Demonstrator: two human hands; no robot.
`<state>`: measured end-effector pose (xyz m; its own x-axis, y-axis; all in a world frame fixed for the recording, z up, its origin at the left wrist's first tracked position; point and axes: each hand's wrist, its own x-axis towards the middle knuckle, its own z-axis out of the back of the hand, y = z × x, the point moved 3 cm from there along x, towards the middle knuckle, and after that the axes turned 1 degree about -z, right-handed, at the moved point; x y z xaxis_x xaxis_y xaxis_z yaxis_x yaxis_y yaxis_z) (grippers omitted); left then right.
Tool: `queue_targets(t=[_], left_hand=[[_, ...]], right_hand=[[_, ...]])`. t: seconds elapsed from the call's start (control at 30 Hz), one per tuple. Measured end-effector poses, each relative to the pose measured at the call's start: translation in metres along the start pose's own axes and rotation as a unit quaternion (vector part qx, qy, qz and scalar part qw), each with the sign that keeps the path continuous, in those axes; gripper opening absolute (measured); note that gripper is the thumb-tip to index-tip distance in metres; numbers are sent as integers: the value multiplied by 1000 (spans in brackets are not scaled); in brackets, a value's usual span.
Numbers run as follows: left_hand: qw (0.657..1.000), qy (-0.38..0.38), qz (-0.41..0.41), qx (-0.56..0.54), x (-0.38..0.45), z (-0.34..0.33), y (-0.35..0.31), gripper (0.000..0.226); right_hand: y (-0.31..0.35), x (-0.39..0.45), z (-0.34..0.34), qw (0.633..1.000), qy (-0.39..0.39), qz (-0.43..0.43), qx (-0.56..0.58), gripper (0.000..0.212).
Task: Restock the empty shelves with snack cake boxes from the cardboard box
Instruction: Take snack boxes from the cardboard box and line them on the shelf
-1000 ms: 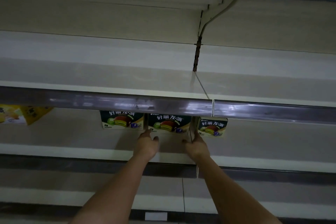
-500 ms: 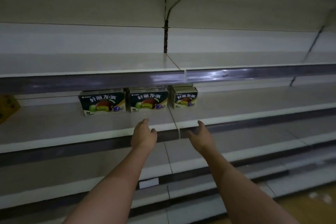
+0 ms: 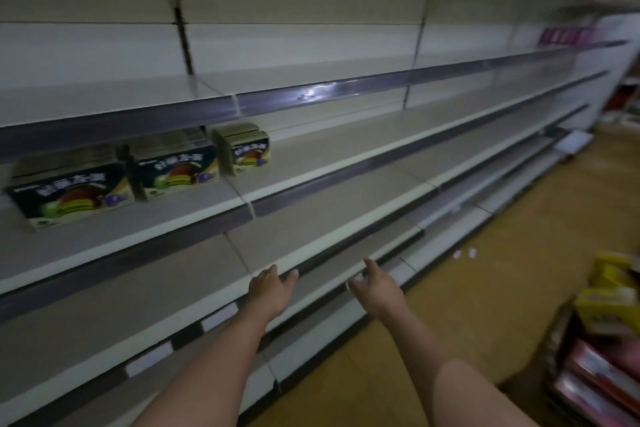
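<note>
Now both hands — left hand (image 3: 270,291), right hand (image 3: 377,291) — hang slack and empty; hasty restocking could topple the boxes (image 3: 176,173).

Dark green snack cake boxes (image 3: 71,196) are showing red, green and yellow cake pictures and pale tan tops on cream shelves (image 3: 346,156) edged with grey-purple strips (image 3: 329,95). Yellow packs (image 3: 609,308) and red packs (image 3: 595,378) are sitting over the ochre floor (image 3: 502,270).
</note>
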<state>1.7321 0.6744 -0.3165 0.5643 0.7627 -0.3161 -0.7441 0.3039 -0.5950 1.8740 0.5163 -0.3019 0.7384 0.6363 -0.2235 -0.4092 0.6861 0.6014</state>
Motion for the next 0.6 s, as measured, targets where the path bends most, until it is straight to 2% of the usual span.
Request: queue_targets(t=[0.23, 0.4, 0.5, 0.6], left_hand=[[993, 93, -71, 32, -23, -88, -91, 76], [977, 141, -151, 45, -55, -163, -165, 71], [968, 159, -178, 70, -83, -207, -204, 70], [957, 186, -207, 81, -109, -253, -239, 74]], right_hand=[[-116, -48, 66, 988, -83, -127, 34, 66], [-209, -101, 121, 963, -138, -232, 4, 60], [-261, -135, 153, 948, -174, -266, 2, 51], [-312, -167, 187, 934, -192, -303, 2, 51]])
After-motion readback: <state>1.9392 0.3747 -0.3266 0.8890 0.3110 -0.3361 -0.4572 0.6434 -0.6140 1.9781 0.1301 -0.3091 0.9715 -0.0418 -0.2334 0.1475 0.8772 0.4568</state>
